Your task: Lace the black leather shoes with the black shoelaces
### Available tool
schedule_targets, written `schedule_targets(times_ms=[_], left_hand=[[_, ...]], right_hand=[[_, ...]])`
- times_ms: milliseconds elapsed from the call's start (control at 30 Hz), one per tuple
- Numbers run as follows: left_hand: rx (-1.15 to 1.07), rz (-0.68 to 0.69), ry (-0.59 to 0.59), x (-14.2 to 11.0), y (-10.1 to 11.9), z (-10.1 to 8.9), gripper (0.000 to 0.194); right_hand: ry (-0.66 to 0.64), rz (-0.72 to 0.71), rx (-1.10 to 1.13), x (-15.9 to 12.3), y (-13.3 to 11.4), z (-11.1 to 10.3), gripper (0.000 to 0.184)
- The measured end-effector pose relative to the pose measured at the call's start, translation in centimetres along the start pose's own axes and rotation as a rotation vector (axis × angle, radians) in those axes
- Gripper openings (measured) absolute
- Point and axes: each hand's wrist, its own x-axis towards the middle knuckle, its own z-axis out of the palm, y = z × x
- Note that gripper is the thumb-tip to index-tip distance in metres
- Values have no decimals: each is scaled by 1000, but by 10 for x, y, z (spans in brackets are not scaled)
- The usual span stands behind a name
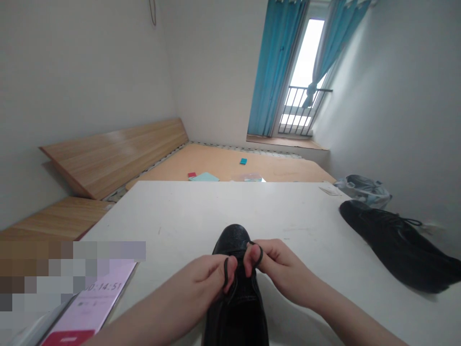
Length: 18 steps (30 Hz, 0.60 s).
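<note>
A black shoe (pixel 232 238) lies on the white table right in front of me, toe pointing away and its opening toward me. Over its left side, my left hand (pixel 211 276) pinches a loop of black shoelace (pixel 226 271) between thumb and fingers. My right hand (pixel 275 262) closes on another loop of the lace at the shoe's right side. Both hands touch or hover just above the lacing area, partly covering it; whether a knot sits between them is hard to make out. A second black shoe (pixel 396 245), with its lace tied, rests at the right.
The white table (pixel 187 211) stretches ahead. A phone or tablet showing a timer (pixel 95 298) stands at the lower left, partly blurred out. A plastic bag (pixel 363 190) sits beyond the table's right edge. Behind is a bed board (pixel 173 161) with small coloured items.
</note>
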Motion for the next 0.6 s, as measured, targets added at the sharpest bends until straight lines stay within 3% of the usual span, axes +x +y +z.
schedule_targets(times_ms=[200,367,467,600], left_hand=[[-222,-177,231,3,-7,23,55],[-535,-281,192,3,-28,23,56],[-556,-184,156,3,-26,22,56],[-111,136,146,4,-11,20,31]], right_hand=[[-129,41,68,-6,5,-9,58],[-91,129,134,-8,17,-16,55],[-116,188,188,-6,15,-16,58],[-219,154,174,-1,1,-12,52]])
